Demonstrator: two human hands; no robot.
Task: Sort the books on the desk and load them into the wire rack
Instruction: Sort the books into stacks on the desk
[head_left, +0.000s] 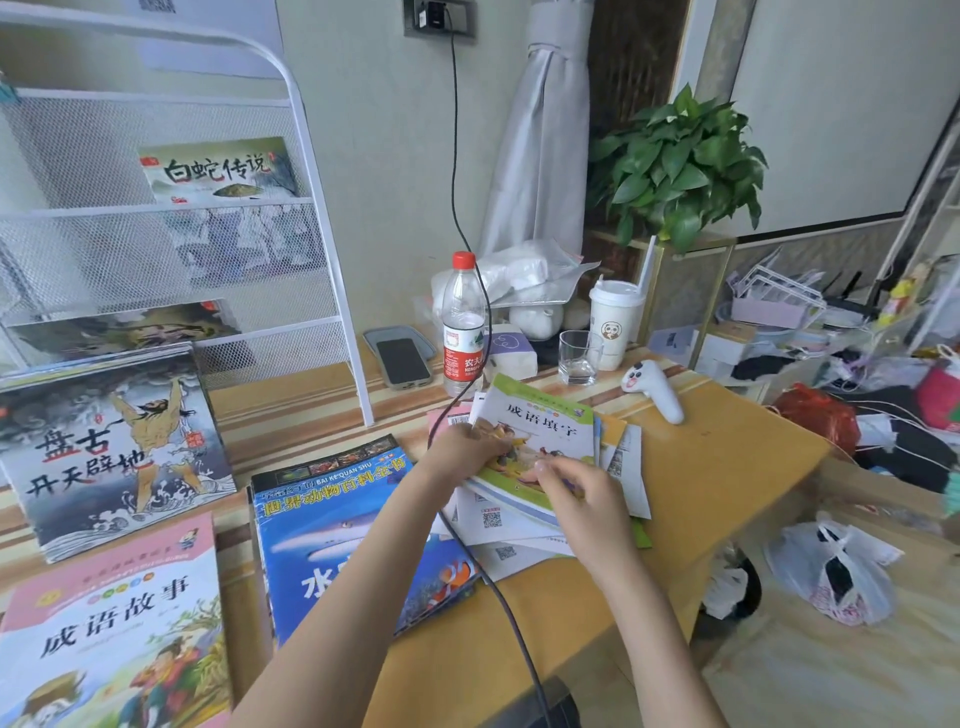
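Note:
A loose pile of thin booklets lies at the desk's middle right, topped by a green-and-white booklet (545, 431). My left hand (467, 449) grips that top booklet at its left edge. My right hand (576, 491) pinches its near edge. Left of them lies a blue animal book (332, 514) on a stack. Further left sit a grey ink-painting stack (114, 457) and a pink storybook (114, 623). The white wire rack (311, 171) stands at the back left with a green-grey book (218, 169) in an upper shelf and another book in a lower one.
A water bottle (462, 322), phone (402, 361), glass (576, 356), paper cup (615, 322) and white controller (654, 384) stand behind the pile. A black cable (457, 156) hangs from the wall socket across the desk. A plant and clutter fill the right side.

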